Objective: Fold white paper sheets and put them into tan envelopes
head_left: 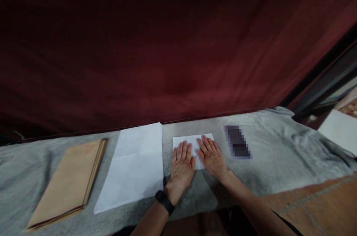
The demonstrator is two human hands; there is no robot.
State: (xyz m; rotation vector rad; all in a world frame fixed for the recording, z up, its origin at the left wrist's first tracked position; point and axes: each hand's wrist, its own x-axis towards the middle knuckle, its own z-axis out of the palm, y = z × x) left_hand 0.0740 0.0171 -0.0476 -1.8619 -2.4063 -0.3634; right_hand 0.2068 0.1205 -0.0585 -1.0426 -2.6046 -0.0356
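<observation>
A small white sheet of paper (198,162), seemingly folded, lies on the grey cloth in front of me. My left hand (182,163) rests flat on its left part, fingers stretched out and pointing away from me. On the right part of the same paper my right hand (212,157) is spread with its palm down. Both hands cover much of the paper, so its folds are partly hidden. Left of my hands is a stack of larger white sheets (136,165) with a crease across the top one.
Brown paper envelopes (67,180) lie stacked at the far left. A blurred dark rectangular object (238,143) is right of my hands. The grey cloth (279,154) covers the surface, with a dark red curtain (178,50) behind it. A white panel (338,130) shows at far right.
</observation>
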